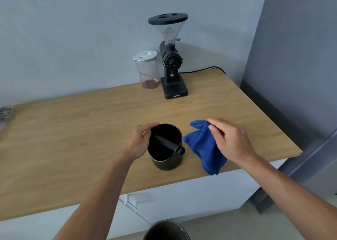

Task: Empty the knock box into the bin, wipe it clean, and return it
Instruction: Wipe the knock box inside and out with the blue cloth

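only text in view: small white brand mark on front edge of the grinder (pixel 172 62) base, too blurred to read. nothing legible on the jar (pixel 147 70) lid or anything else

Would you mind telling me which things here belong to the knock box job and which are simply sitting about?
Part of the job:
- knock box, steadied at the rim by the left hand
- blue cloth, pinched by the right hand
- bin on the floor below

Just sitting about:
- coffee grinder
- clear jar
- power cable
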